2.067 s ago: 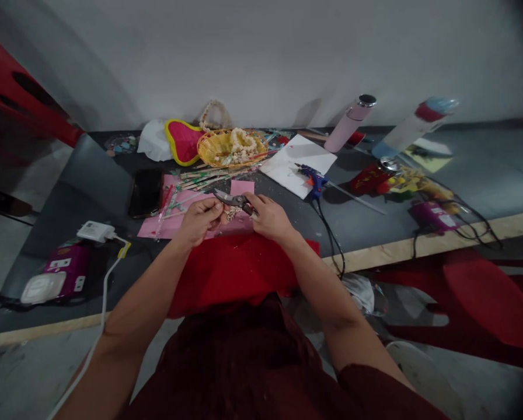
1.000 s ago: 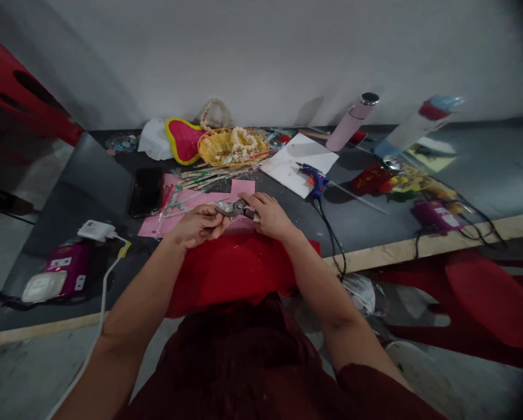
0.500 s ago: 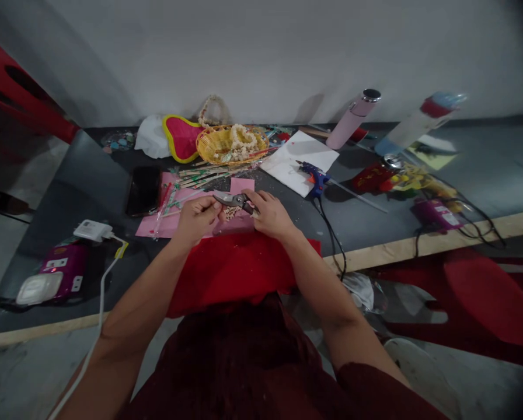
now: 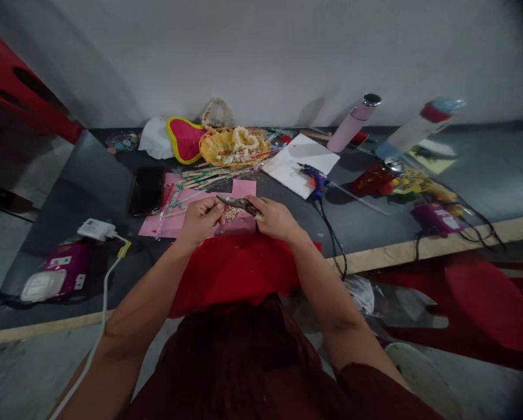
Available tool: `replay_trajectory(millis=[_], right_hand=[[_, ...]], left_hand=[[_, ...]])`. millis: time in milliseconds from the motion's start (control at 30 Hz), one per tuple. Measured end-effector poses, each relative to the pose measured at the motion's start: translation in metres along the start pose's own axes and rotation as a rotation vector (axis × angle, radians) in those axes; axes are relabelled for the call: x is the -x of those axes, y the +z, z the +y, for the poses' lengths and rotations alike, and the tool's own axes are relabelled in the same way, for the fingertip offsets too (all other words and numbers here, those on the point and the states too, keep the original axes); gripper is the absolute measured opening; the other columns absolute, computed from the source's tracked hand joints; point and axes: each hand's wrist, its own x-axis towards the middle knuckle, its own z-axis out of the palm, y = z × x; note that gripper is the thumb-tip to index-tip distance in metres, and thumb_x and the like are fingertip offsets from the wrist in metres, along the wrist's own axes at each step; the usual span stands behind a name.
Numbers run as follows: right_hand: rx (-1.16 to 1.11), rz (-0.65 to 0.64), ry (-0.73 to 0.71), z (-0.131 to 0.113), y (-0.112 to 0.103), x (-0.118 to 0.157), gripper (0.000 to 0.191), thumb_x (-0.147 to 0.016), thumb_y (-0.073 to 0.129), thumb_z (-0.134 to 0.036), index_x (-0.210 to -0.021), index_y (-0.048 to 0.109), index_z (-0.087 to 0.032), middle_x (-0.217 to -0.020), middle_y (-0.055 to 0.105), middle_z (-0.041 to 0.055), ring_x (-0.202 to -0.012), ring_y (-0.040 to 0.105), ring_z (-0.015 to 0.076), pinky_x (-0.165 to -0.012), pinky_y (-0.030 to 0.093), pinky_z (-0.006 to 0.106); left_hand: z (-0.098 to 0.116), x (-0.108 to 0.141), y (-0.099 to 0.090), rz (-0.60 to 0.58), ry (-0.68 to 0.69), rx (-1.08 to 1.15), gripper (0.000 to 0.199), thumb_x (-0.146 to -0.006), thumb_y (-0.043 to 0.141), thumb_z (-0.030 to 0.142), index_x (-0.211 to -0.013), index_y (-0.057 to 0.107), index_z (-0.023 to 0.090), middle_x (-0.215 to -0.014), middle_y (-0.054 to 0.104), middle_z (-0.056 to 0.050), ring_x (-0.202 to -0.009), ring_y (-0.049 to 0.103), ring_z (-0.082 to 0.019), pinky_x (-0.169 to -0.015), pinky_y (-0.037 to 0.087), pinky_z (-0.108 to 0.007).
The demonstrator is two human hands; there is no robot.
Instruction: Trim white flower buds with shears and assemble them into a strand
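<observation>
My right hand (image 4: pixel 274 218) is closed around the handles of a pair of pruning shears (image 4: pixel 239 203), whose dark blades point left. Beside the blade tips, my left hand (image 4: pixel 201 219) is closed in a pinch; whatever its fingers hold is too small to make out. Under both hands lies pink paper (image 4: pixel 244 188) with a small heap of pale bits (image 4: pixel 232 214) on it. A red cloth (image 4: pixel 239 268) hangs over the table's front edge, between my forearms.
Behind the hands are thin sticks (image 4: pixel 209 174) and a yellow wicker basket (image 4: pixel 209 153) with a pale beaded string. A phone (image 4: pixel 146 191) lies left. To the right are a blue glue gun (image 4: pixel 317 181) on white paper, a pink flask (image 4: pixel 351 125) and a red can (image 4: pixel 375 178). Cables cross the table's edge.
The shears have turned slightly in my right hand, and their blades look closer together. My left hand stays pinched near the tips. The whole view has shifted a little.
</observation>
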Motion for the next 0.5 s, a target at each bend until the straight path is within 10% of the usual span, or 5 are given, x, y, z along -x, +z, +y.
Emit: replay_trajectory(millis=[200, 500], right_hand=[[-0.054, -0.006, -0.021, 0.005, 0.001, -0.001, 0.049, -0.090, 0.043, -0.023, -0.139, 0.041, -0.023, -0.128, 0.058, 0.0081, -0.112, 0.055, 0.0221, -0.093, 0.043, 0.033], [0.113, 0.029, 0.061, -0.006, 0.001, -0.002, 0.058, -0.086, 0.048, -0.024, -0.143, 0.035, -0.023, -0.126, 0.055, 0.0112, -0.112, 0.051, 0.0271, -0.090, 0.042, 0.039]], left_hand=[[0.001, -0.001, -0.001, -0.024, 0.099, -0.140, 0.026, -0.084, 0.055, 0.034, -0.072, 0.063, 0.013, -0.056, 0.061, -0.002, -0.049, 0.048, -0.008, -0.048, 0.034, -0.019], [-0.002, -0.004, -0.007, -0.137, -0.221, 0.123, 0.024, -0.077, 0.064, 0.037, -0.073, 0.059, 0.014, -0.050, 0.059, -0.001, -0.035, 0.037, -0.005, -0.037, 0.020, -0.017]])
